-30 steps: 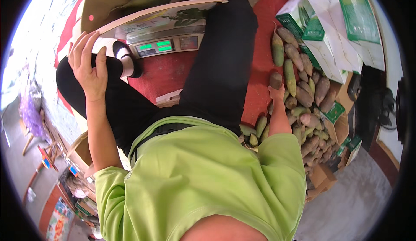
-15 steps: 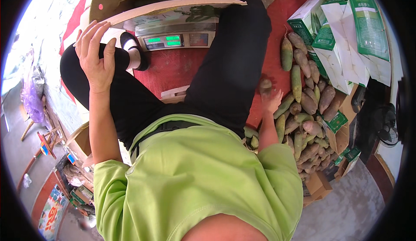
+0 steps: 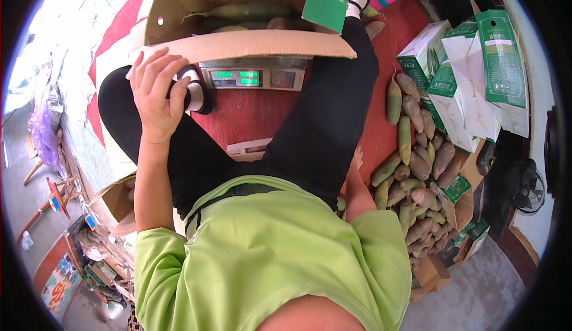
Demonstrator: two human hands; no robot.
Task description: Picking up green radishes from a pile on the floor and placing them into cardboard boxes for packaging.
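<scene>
My left hand (image 3: 156,95) is at the left end of the front flap (image 3: 250,43) of an upright cardboard box. Its fingers are bent a little and the thumb stands apart; they touch or nearly touch the flap. Inside the box (image 3: 170,0) lie a long green radish (image 3: 247,11) and others partly hidden by the flap. Under the box is a scale (image 3: 253,78) with a lit green display. My right hand (image 3: 357,157) is low beside my right thigh, which hides most of its fingers; whether it holds anything does not show.
A pile of green and brownish radishes (image 3: 420,164) lies on the red mat (image 3: 381,131) at the right. Green-and-white cartons (image 3: 459,86) stand beyond it. A fan (image 3: 529,188) is at the far right, and a small wooden piece (image 3: 247,147) lies between my legs.
My right hand has moved from beside a brownish radish to behind my thigh. The view has shifted, showing more of the box's inside. My left hand stays by the flap, its fingers more bent.
</scene>
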